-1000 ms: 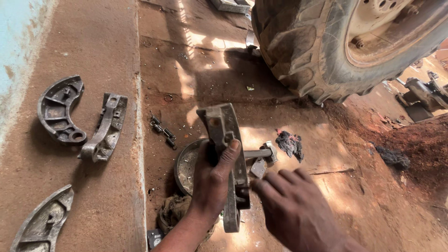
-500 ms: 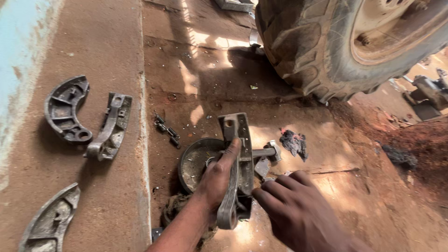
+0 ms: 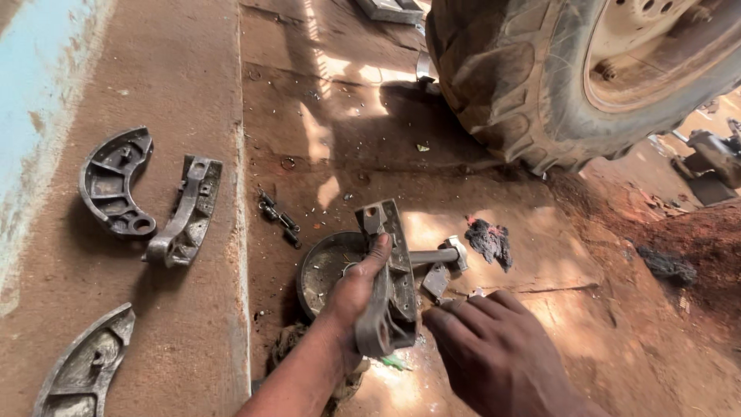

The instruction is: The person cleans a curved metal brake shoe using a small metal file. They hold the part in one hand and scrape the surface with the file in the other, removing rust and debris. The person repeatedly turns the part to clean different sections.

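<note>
Left hand point(image 3: 356, 297) grip around brake shoe point(image 3: 390, 278)

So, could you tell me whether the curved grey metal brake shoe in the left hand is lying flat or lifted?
Lifted: the left hand grips the brake shoe tilted on end.

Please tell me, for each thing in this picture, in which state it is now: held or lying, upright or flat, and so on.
left hand: closed around the brake shoe.
brake shoe: held on edge over the round metal dish.
right hand: open, fingers beside the shoe, holding nothing.
round metal dish: flat on the ground.
three other brake shoes: lying on the concrete ledge.
tyre: standing on the ground.
dark rag: crumpled on the ground.
</note>
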